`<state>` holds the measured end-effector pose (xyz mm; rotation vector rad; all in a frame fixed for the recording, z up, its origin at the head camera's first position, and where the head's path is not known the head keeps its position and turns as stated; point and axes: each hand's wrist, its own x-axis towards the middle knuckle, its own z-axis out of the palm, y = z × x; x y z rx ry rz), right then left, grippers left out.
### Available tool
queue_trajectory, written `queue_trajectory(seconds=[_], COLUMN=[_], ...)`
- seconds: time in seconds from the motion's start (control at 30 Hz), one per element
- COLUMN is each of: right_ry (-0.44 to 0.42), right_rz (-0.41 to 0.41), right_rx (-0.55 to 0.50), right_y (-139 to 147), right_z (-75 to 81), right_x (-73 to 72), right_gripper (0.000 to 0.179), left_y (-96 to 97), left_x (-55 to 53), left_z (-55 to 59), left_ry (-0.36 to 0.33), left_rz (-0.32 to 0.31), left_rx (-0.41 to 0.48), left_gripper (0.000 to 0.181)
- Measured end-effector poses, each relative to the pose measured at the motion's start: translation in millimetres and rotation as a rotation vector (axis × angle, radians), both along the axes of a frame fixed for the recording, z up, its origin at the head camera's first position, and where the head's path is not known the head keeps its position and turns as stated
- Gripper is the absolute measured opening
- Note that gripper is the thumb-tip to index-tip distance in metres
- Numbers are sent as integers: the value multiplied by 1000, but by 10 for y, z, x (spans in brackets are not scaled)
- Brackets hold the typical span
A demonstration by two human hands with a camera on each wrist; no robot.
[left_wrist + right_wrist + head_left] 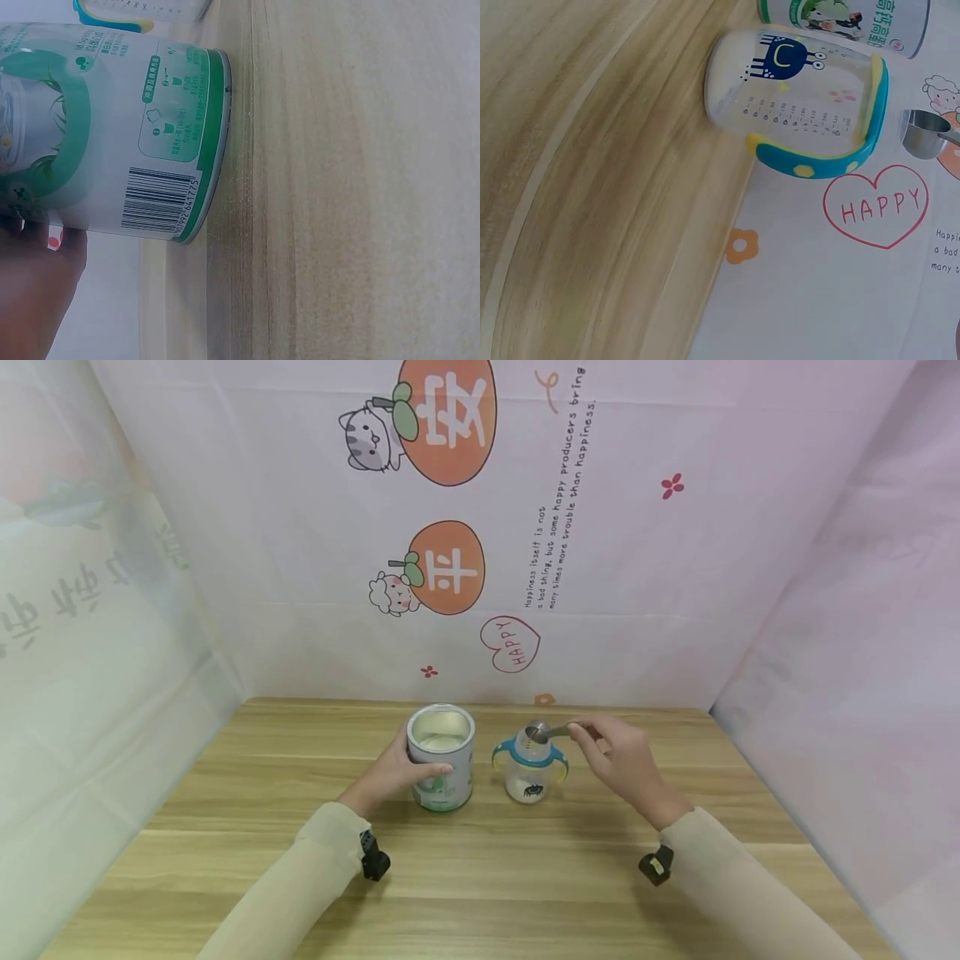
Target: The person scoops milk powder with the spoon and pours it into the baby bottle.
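Note:
My left hand grips an open milk powder can upright on the table, the thumb across its front. Pale powder shows inside the can. To its right stands a clear baby bottle with a blue and yellow handle ring, no lid, and something white at its bottom. My right hand pinches the handle of a small metal measuring scoop; the scoop's cup is at the bottle's mouth. In the right wrist view the scoop sits just above the bottle; whether it holds powder is hard to tell.
The wooden table meets a printed cloth at its back edge. Cloth walls also rise on the left and right. Can and bottle stand close together near the back.

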<state>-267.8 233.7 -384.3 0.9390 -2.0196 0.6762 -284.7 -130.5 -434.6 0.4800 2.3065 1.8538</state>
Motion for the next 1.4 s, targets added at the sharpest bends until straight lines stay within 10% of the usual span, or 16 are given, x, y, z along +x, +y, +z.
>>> queue_trajectory(seconds=[0.93,1.4], right_ry=[-800,-846], right_rz=[-5,30], right_rx=[-572,-609], right_y=[-65,-261], right_z=[89,156], right_x=[-4,-52], right_gripper=[33,38], left_y=[-5,-1], left_x=[1,-1], left_z=[-8,12], left_ry=[-19,-22], left_rz=[15,16], left_rx=[-19,-32], left_gripper=[101,103])
